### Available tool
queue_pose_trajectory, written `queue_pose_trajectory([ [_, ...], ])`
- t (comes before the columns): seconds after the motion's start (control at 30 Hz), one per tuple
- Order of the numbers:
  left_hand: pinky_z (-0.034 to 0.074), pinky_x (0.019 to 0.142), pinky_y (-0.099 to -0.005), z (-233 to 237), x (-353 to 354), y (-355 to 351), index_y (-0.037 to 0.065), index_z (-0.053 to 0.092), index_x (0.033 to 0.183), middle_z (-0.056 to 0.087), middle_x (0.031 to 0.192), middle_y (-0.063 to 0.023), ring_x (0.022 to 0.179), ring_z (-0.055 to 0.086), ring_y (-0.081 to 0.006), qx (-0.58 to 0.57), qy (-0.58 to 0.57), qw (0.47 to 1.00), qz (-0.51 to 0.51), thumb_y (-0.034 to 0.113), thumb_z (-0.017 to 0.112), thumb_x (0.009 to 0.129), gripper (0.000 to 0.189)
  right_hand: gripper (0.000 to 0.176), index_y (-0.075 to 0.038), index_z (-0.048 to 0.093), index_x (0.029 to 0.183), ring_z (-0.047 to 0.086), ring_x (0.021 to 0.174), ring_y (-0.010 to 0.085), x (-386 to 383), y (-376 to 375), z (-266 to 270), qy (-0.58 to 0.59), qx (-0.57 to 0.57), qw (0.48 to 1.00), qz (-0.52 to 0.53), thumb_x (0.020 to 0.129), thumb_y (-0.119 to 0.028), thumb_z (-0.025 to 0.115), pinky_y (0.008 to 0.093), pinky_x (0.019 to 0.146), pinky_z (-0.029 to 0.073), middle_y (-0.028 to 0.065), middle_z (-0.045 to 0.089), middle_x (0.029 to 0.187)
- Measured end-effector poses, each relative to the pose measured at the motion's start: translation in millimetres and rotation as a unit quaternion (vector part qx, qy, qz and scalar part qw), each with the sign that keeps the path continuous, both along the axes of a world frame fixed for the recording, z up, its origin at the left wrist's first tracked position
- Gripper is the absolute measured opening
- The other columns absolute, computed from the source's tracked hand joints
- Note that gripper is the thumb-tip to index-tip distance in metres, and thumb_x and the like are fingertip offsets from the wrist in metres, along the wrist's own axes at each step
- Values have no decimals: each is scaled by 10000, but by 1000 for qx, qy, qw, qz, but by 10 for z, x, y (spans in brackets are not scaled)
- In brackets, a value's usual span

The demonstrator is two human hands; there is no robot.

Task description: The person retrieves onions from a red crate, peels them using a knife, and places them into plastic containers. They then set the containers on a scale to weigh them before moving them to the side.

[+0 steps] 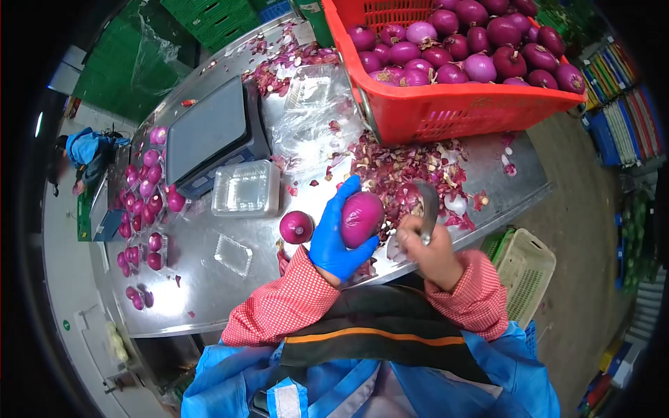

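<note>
My left hand (336, 240), in a blue glove, holds a peeled purple onion (362, 219) above the metal table (202, 279). To its right, my bare right hand (426, 249) is closed round the handle of a knife (428, 205), whose curved blade points away from me. Another purple onion (296, 227) lies just left of the gloved hand. Onion skins (394, 167) are heaped beyond both hands. A stack of clear plastic trays (246, 188) stands at the left, beside the scale (209, 132).
A red crate (460, 115) full of onions stands at the table's far right edge. Packed onions (150, 181) cover the left side. A beige basket (526, 279) sits below the table at right. Another person (87, 150) is at the far left.
</note>
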State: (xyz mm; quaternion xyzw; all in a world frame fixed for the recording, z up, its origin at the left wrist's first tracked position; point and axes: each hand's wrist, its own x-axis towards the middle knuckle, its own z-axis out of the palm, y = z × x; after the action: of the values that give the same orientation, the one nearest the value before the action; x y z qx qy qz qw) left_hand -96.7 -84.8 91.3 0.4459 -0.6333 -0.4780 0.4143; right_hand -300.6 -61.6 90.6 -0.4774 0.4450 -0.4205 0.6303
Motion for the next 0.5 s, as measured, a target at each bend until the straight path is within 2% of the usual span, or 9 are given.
queue_pose_trajectory([
  [0.07, 387, 1089, -370, 91, -14, -2, 48, 280, 1500, 441, 1417, -162, 1296, 470, -260, 49, 72, 996, -11, 37, 786, 685, 959, 280, -17, 580, 1108, 535, 669, 76, 6, -93, -153, 59, -107, 991, -46, 915, -200, 667, 256, 597, 452, 8, 583, 805],
  [0.17, 369, 1106, -373, 107, -24, -16, 51, 251, 1513, 413, 1448, -149, 1332, 432, -246, 104, 129, 985, -39, 45, 831, 672, 1022, 532, -24, 456, 1301, 529, 667, 53, 22, -139, -133, -1, -13, 1000, 25, 897, -254, 714, 219, 546, 438, -1, 569, 843],
  [0.27, 349, 1120, -376, 77, -42, -8, 46, 237, 1518, 395, 1465, -150, 1346, 415, -250, 103, 161, 979, -77, 59, 862, 665, 1058, 668, -22, 383, 1377, 529, 655, 50, 56, -131, -213, -191, 116, 972, 71, 880, -295, 736, 192, 522, 426, 9, 582, 867],
  [0.3, 335, 1129, -375, 149, -33, 2, 40, 218, 1522, 386, 1468, -149, 1351, 407, -255, 95, 162, 978, -89, 160, 853, 721, 1029, 705, -20, 369, 1385, 539, 632, 71, 69, -149, -218, -212, 112, 969, 60, 859, -278, 761, 201, 552, 447, 30, 607, 900],
  [0.4, 334, 1128, -378, 23, 51, -10, 38, 194, 1527, 377, 1473, -150, 1344, 414, -269, 122, 196, 972, -54, 270, 779, 821, 946, 681, -45, 435, 1341, 586, 685, 94, 129, -119, -143, -122, 11, 992, -8, 803, -233, 807, 219, 594, 476, 43, 622, 957],
  [0.43, 381, 1102, -402, -5, 107, -8, 64, 219, 1520, 386, 1452, -153, 1320, 441, -290, 257, 244, 933, -70, 347, 705, 881, 851, 675, -57, 460, 1323, 601, 720, 104, 108, -127, -134, -24, -39, 999, 3, 774, -213, 819, 228, 611, 484, 47, 618, 974],
  [0.5, 418, 1077, -418, 55, 174, 22, 84, 259, 1501, 403, 1431, -148, 1302, 459, -297, 359, 332, 870, -57, 341, 698, 887, 798, 667, -81, 510, 1287, 631, 788, 123, 54, -132, -104, 172, -135, 975, 21, 717, -174, 844, 244, 647, 501, 56, 610, 1009],
])
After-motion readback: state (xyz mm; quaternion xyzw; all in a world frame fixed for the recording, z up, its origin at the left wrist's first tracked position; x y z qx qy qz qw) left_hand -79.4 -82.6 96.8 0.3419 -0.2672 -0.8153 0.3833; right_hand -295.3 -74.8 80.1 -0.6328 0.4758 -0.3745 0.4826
